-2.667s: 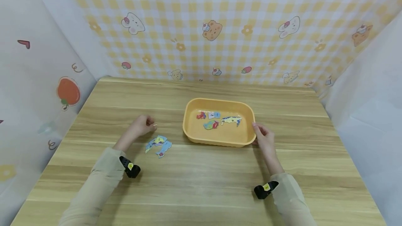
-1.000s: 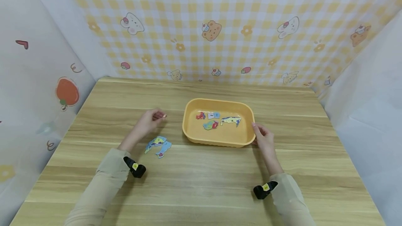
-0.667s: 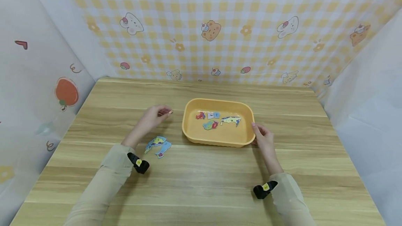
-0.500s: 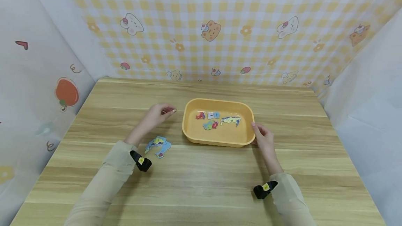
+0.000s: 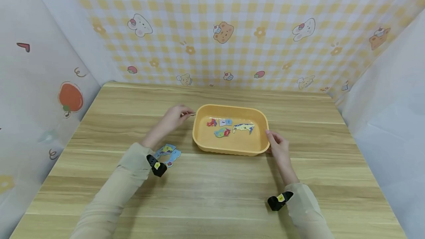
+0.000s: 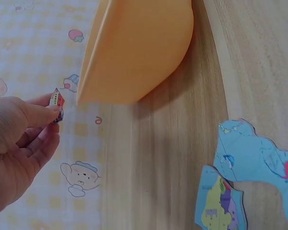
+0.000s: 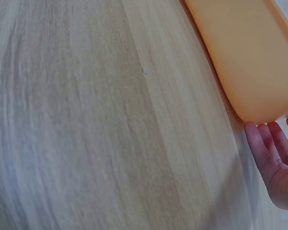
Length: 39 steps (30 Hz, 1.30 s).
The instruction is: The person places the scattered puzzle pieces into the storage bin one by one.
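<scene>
My left hand (image 5: 176, 116) pinches a small printed puzzle piece (image 6: 57, 104) between thumb and fingertips, just outside the left rim of a yellow plastic tray (image 5: 237, 144). In the left wrist view the piece shows red, yellow and dark print, and a gap parts it from the tray wall. At the tray's right end my right hand (image 5: 280, 146) holds the rim, thumb on top and fingers against the outer wall. Inside the tray lie a red piece (image 5: 211, 122), a white-and-blue one (image 5: 225, 122), a green-and-red one (image 5: 222, 132) and a yellow-and-blue one (image 5: 244, 127).
On the wooden table (image 5: 212, 191), left of the tray, a blue puzzle piece (image 6: 249, 151) lies beside a yellow-and-purple one (image 6: 218, 203). My left wrist partly covers that group in the head view. A checked cloth (image 5: 245, 17) hangs behind the table.
My left hand has carried the small piece from near the loose pieces on the table, rightward and away from me, to the tray's left rim. The tray and right hand have stayed put.
</scene>
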Tool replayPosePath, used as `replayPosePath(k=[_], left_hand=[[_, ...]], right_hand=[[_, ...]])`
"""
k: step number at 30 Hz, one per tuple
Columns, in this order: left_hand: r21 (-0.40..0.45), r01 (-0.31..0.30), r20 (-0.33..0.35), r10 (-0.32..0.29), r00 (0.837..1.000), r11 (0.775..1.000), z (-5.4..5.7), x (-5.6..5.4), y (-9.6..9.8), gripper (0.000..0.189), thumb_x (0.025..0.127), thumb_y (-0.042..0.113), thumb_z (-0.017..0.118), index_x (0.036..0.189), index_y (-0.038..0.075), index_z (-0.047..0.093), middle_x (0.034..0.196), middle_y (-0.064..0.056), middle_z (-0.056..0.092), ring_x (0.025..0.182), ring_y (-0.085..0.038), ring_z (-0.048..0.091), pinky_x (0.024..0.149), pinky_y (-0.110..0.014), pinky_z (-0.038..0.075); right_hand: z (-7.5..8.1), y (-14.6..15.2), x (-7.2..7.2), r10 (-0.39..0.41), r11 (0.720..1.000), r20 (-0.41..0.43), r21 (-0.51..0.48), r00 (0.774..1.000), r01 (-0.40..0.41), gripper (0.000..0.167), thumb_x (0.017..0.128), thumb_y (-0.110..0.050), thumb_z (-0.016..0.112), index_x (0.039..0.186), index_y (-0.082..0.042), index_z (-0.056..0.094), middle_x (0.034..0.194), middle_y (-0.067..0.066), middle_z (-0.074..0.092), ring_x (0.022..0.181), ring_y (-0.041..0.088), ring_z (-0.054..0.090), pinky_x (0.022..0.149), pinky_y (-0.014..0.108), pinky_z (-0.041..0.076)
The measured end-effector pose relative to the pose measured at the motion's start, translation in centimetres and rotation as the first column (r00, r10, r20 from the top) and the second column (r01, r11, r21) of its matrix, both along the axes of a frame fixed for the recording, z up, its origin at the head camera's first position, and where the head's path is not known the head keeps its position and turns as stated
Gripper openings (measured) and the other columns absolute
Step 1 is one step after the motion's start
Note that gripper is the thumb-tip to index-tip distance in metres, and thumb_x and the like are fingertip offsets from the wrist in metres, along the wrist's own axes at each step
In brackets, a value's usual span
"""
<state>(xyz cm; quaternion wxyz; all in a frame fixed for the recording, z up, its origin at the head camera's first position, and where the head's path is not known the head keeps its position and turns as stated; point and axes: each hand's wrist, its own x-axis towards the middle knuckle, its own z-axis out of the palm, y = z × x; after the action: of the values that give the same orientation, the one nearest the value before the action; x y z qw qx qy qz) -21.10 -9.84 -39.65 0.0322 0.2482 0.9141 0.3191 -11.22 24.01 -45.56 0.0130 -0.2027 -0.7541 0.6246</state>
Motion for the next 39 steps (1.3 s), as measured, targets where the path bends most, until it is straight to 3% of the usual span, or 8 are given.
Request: replayPosePath(k=[10,20,24,28,32,33,39], left_hand=[[-0.093,0.041,0.013,-0.040,0.999,0.995,0.2,-0.4,2.5,0.020,0.088,0.002,0.055,0.104,0.002,0.067,0.102,-0.017,0.061,0.093,-0.028,0.058,0.080,-0.034,0.052],[-0.213,0.177,0.027,-0.175,0.984,0.961,-0.3,-0.2,5.0,0.017,0.088,0.000,0.055,0.100,-0.003,0.066,0.099,-0.015,0.066,0.094,-0.026,0.062,0.083,-0.030,0.052],[-0.239,0.192,0.070,-0.180,0.981,0.952,-0.5,-0.1,5.6,0.015,0.087,-0.002,0.053,0.094,-0.006,0.065,0.093,-0.016,0.065,0.081,-0.022,0.060,0.074,-0.027,0.052],[-0.270,0.187,0.160,-0.147,0.976,0.945,-0.8,0.1,6.0,0.015,0.087,-0.003,0.045,0.086,-0.003,0.059,0.081,-0.011,0.057,0.068,-0.017,0.045,0.062,-0.024,0.043],[-0.341,0.197,0.226,-0.123,0.966,0.919,-0.9,0.2,6.4,0.018,0.090,-0.003,0.039,0.091,0.000,0.056,0.084,-0.008,0.050,0.073,-0.016,0.043,0.068,-0.026,0.042],[-0.372,0.217,0.210,-0.146,0.967,0.903,-1.0,0.1,6.6,0.018,0.089,-0.005,0.040,0.091,0.000,0.057,0.085,-0.008,0.052,0.074,-0.016,0.044,0.070,-0.026,0.044],[-0.401,0.240,0.237,-0.153,0.959,0.884,-1.5,-0.4,7.3,0.011,0.087,-0.002,0.050,0.094,-0.001,0.059,0.087,-0.010,0.058,0.072,-0.014,0.048,0.066,-0.024,0.048]], right_hand=[[0.0,0.0,-0.2,-0.004,1.000,0.008,-0.002,1.000,0.004,0.055,0.089,-0.044,0.051,0.122,0.000,0.054,0.103,0.012,0.060,0.068,0.003,0.062,0.060,0.019,0.054],[0.1,-0.2,-0.1,-0.008,1.000,-0.005,-0.012,1.000,0.008,0.055,0.089,-0.043,0.052,0.121,0.003,0.054,0.091,0.003,0.061,0.066,0.002,0.061,0.057,0.018,0.054],[0.0,-0.1,-0.1,-0.004,1.000,-0.002,-0.009,1.000,0.004,0.056,0.089,-0.044,0.051,0.122,0.002,0.053,0.096,0.006,0.061,0.067,0.003,0.062,0.058,0.019,0.054],[-0.1,0.0,-0.2,0.000,1.000,0.003,0.003,1.000,0.000,0.057,0.089,-0.045,0.051,0.122,0.001,0.054,0.099,0.009,0.061,0.068,0.003,0.062,0.059,0.019,0.054],[-0.2,-0.1,-0.2,-0.011,1.000,0.006,0.005,1.000,0.011,0.057,0.088,-0.045,0.052,0.121,0.001,0.054,0.096,0.007,0.062,0.067,0.002,0.062,0.058,0.019,0.054],[-0.2,-0.1,-0.2,-0.014,1.000,0.006,0.004,1.000,0.014,0.056,0.088,-0.045,0.052,0.121,0.001,0.054,0.095,0.006,0.061,0.066,0.003,0.062,0.057,0.019,0.054],[-0.2,-0.2,-0.2,-0.020,1.000,-0.009,-0.004,1.000,0.020,0.054,0.089,-0.042,0.053,0.119,0.003,0.055,0.090,0.002,0.061,0.065,0.003,0.061,0.056,0.018,0.054]])
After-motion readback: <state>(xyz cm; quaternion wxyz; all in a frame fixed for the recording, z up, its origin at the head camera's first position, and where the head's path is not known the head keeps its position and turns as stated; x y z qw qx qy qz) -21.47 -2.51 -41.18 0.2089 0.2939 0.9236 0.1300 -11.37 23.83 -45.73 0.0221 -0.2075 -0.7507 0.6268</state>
